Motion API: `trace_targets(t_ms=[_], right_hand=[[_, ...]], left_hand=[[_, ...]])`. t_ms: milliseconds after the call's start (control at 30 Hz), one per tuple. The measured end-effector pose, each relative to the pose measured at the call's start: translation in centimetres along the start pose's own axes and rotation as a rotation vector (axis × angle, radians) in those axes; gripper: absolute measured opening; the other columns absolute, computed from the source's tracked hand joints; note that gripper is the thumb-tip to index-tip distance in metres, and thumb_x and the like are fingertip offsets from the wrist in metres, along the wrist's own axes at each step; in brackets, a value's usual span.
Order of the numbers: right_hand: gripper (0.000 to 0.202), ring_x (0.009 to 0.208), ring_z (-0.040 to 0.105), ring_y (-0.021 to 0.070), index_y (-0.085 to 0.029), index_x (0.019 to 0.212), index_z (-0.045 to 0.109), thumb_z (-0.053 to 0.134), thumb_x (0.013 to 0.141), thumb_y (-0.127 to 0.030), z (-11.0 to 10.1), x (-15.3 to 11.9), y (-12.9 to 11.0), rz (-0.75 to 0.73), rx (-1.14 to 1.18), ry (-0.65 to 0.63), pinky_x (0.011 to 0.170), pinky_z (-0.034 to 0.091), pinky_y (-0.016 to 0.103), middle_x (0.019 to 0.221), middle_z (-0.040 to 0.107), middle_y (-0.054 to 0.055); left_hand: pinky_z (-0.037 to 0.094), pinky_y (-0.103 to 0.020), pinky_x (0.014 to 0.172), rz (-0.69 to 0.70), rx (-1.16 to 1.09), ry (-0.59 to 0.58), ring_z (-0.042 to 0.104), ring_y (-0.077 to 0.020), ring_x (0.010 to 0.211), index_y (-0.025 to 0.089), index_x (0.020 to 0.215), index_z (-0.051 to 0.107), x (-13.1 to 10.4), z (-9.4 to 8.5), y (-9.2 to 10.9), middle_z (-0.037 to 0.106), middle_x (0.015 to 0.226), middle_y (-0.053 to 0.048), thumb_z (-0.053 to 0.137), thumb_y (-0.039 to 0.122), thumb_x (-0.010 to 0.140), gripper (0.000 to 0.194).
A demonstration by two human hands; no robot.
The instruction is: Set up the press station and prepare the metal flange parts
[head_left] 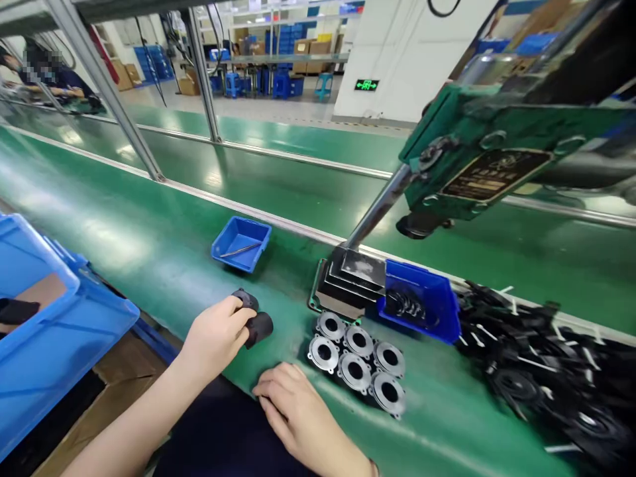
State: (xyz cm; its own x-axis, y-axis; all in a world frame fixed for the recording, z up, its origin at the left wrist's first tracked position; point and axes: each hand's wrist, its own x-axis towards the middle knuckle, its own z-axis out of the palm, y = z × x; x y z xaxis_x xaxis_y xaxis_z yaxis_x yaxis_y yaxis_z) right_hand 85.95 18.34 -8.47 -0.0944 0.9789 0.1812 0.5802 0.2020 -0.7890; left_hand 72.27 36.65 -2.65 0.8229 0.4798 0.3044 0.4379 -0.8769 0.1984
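Black cylindrical parts [260, 327] are under the fingers of my left hand [218, 334], which is closed round them above the green work surface. My right hand [298, 411] rests at the near edge of the surface, its fingers together and curled down; whether anything is under them is hidden. Right of it, several silver ring-shaped parts [354, 371] lie in two rows. Just behind them stands the green machine [447, 152] with its black stepped base [355, 278]. A small blue tray [243, 232] holding a thin metal tool [240, 250] sits beyond my left hand.
A blue bin [447, 305] with black rings stands right of the machine base. Black parts with white pieces [546, 371] are heaped at the right. Large blue crates [99, 318] stand at the left. Metal posts [106, 93] rise behind; a person [54, 79] sits far left.
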Motion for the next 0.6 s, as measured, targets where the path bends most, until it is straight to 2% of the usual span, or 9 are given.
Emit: trace_targets(t_ms=[100, 167, 267, 367, 467, 533, 600], right_hand=[[0.020, 0.101, 0.053, 0.0211, -0.024, 0.115, 0.059, 0.050, 0.102, -0.013, -0.1, 0.0, 0.1, 0.024, -0.001, 0.004, 0.096, 0.044, 0.041, 0.110, 0.063, 0.003], [0.020, 0.102, 0.053, 0.0207, -0.024, 0.115, 0.059, 0.050, 0.102, -0.013, -0.1, 0.0, 0.2, 0.029, 0.005, 0.003, 0.096, 0.045, 0.040, 0.111, 0.063, 0.003], [0.019, 0.103, 0.054, 0.0206, -0.024, 0.116, 0.059, 0.050, 0.102, -0.014, -0.1, 0.0, 0.3, 0.029, 0.010, 0.008, 0.096, 0.045, 0.039, 0.111, 0.063, 0.003], [0.019, 0.104, 0.053, 0.0205, -0.025, 0.116, 0.059, 0.051, 0.102, -0.014, -0.2, 0.0, 0.2, 0.036, 0.011, 0.005, 0.098, 0.044, 0.039, 0.112, 0.063, 0.002], [0.019, 0.105, 0.053, 0.0202, -0.025, 0.116, 0.058, 0.051, 0.102, -0.015, -0.3, 0.0, 0.0, 0.047, -0.001, -0.007, 0.100, 0.043, 0.039, 0.113, 0.062, 0.002], [0.018, 0.105, 0.052, 0.0206, -0.024, 0.117, 0.058, 0.050, 0.103, -0.015, -0.4, 0.1, -0.1, 0.049, -0.021, -0.019, 0.099, 0.044, 0.039, 0.113, 0.061, 0.003], [0.017, 0.104, 0.051, 0.0212, -0.024, 0.116, 0.058, 0.049, 0.104, -0.016, -0.5, 0.1, -0.3, 0.049, -0.042, -0.030, 0.098, 0.044, 0.039, 0.112, 0.061, 0.003]], left_hand=[[0.055, -0.032, 0.073, -0.056, 0.037, -0.271, 0.069, -0.0212, 0.084, 0.022, 0.102, 0.071, 2.5, 0.9, 1.9, 0.068, 0.102, -0.005, 0.058, 0.016, 0.091, 0.019], [0.053, -0.032, 0.071, -0.096, 0.059, -0.427, 0.069, -0.0221, 0.083, 0.022, 0.101, 0.070, 4.1, 0.7, 3.2, 0.068, 0.100, -0.006, 0.059, 0.019, 0.091, 0.016], [0.051, -0.032, 0.069, -0.134, 0.058, -0.542, 0.070, -0.0240, 0.083, 0.021, 0.107, 0.069, 5.9, -0.3, 4.3, 0.070, 0.097, -0.006, 0.063, 0.029, 0.092, 0.018], [0.053, -0.034, 0.075, -0.133, -0.002, -0.541, 0.069, -0.0247, 0.087, 0.022, 0.115, 0.067, 6.4, -1.3, 3.6, 0.070, 0.098, -0.007, 0.068, 0.040, 0.092, 0.029], [0.053, -0.043, 0.095, 0.000, -0.093, -0.404, 0.064, -0.0286, 0.109, 0.024, 0.127, 0.064, 5.8, -1.4, 1.7, 0.065, 0.120, -0.010, 0.079, 0.046, 0.082, 0.052], [0.047, -0.052, 0.108, 0.095, -0.146, -0.311, 0.051, -0.0346, 0.131, 0.028, 0.142, 0.055, 5.2, -0.6, 0.3, 0.053, 0.142, -0.014, 0.086, 0.050, 0.072, 0.080], [0.040, -0.059, 0.115, 0.147, -0.198, -0.272, 0.034, -0.0387, 0.145, 0.031, 0.151, 0.046, 4.7, 0.8, -0.6, 0.039, 0.157, -0.015, 0.087, 0.053, 0.068, 0.095]])
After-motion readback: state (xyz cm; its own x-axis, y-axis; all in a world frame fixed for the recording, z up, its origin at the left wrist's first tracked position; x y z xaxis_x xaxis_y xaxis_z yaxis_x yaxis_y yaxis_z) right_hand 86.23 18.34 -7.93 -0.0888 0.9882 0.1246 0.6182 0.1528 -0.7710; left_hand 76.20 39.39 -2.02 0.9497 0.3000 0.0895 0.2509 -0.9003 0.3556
